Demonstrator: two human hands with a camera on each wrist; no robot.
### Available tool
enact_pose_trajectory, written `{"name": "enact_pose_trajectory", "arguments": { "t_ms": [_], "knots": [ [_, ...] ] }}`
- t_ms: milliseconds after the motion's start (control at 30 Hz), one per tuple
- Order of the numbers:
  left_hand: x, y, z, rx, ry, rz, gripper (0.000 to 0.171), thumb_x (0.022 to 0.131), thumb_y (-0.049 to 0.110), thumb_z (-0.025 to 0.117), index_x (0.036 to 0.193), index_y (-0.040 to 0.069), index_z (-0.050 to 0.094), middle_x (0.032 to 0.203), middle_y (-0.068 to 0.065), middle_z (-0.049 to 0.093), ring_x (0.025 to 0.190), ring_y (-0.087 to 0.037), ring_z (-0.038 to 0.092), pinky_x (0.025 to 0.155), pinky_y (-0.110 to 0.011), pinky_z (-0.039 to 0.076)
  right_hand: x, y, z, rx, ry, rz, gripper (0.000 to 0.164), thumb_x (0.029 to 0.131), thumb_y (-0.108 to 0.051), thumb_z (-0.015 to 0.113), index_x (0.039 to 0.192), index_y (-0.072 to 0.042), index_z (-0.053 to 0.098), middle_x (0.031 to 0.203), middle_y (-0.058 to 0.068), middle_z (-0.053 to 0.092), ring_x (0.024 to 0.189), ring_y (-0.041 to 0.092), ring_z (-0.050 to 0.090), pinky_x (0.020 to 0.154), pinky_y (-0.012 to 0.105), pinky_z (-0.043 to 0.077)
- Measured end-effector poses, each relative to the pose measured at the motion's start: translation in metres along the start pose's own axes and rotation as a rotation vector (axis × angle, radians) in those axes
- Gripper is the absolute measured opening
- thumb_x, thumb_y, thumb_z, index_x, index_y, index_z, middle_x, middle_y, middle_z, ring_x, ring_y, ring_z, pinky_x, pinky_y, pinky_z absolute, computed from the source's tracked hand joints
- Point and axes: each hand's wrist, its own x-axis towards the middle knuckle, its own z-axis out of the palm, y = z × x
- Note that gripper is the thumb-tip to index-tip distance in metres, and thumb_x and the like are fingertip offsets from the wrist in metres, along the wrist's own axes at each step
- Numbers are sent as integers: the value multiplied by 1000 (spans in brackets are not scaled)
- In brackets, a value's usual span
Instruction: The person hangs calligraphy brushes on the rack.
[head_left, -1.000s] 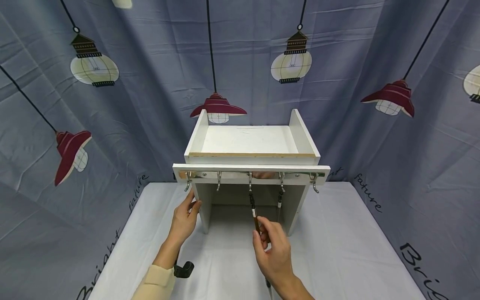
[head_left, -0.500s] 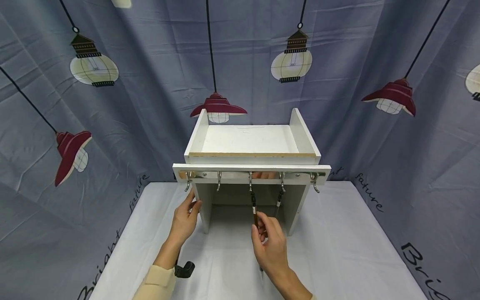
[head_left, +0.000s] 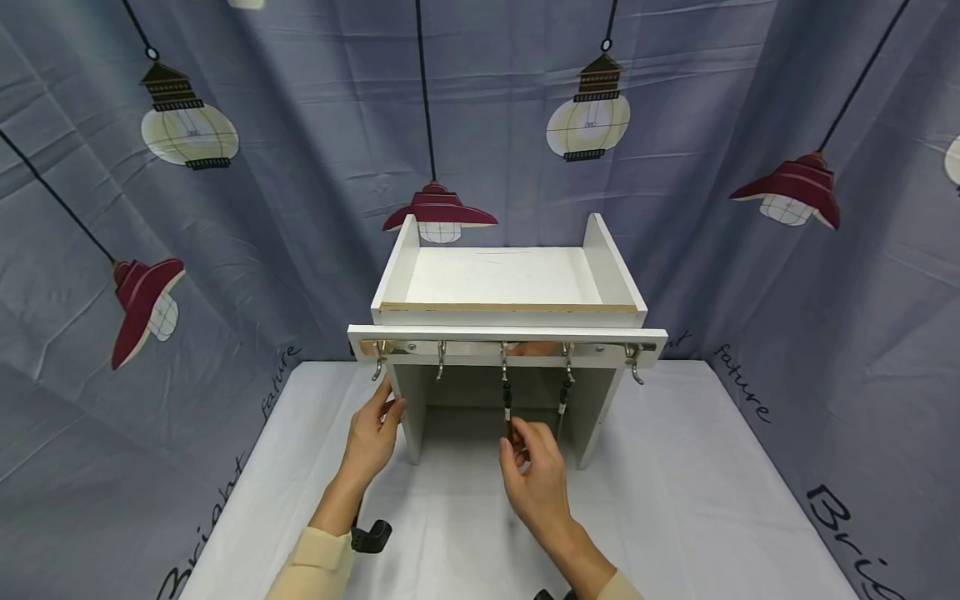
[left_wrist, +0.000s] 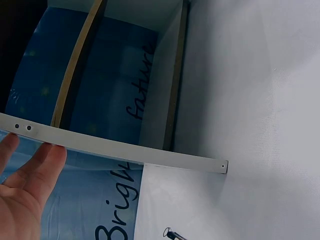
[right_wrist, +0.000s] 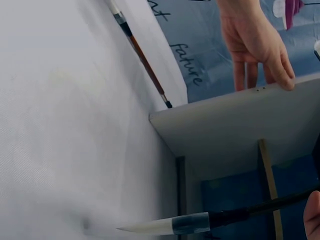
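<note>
A white wooden shelf (head_left: 510,283) stands on a cloth-covered table, with a metal hook rail (head_left: 592,349) across its front. A dark-handled brush (head_left: 507,408) hangs from the middle hook. My right hand (head_left: 517,446) pinches its handle just below the rail. In the right wrist view its white bristle tip (right_wrist: 165,226) floats above the cloth. A second brush (head_left: 562,404) hangs from the hook to the right. My left hand (head_left: 386,412) rests with straight fingers (left_wrist: 42,162) on the front edge of the shelf's left side panel (right_wrist: 225,125).
Another brush (right_wrist: 142,60) lies on the white cloth outside the left panel. A printed grey-blue curtain (head_left: 187,250) closes in the back and both sides. The white tablecloth (head_left: 697,500) stretches in front and to the right of the shelf.
My right hand has moved up and toward the shelf along the hanging brush, which now hangs more upright. My left hand stays on the left panel.
</note>
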Motion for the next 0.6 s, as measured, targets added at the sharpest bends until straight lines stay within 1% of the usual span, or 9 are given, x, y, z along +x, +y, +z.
{"name": "enact_pose_trajectory", "arguments": {
  "t_ms": [167,300,400,533,600],
  "knots": [
    [0,0,0,8,5,7,59,107,23,58,159,2,36,153,-23,51,121,-40,68,92,-49,60,1,7,4,-11,-12,14,33,86,11,73,119,8,66,97,11,61,72,10,60,58,22,56],
    [0,0,-1,3,-2,-5,59,108,25,57,159,4,36,155,-22,50,122,-39,67,93,-51,60,3,11,8,-9,-21,27,34,87,10,73,119,6,66,98,11,61,73,11,61,59,22,56],
    [0,0,-1,4,-5,-17,60,108,26,58,159,5,36,156,-20,49,123,-38,67,94,-52,59,2,11,8,-3,-36,53,36,86,9,74,121,5,66,100,12,61,73,10,61,60,22,57],
    [0,0,0,0,-9,-28,60,108,26,58,160,6,36,156,-19,49,123,-38,66,95,-53,59,1,7,3,-3,-61,90,42,85,6,77,125,1,66,103,10,61,75,11,60,62,24,56],
    [0,0,0,-7,-12,-35,60,108,26,57,160,6,36,156,-19,49,124,-38,66,96,-53,59,1,4,-3,7,-65,78,45,84,7,77,126,-2,66,104,9,60,78,13,58,61,24,54]
  ]
}}
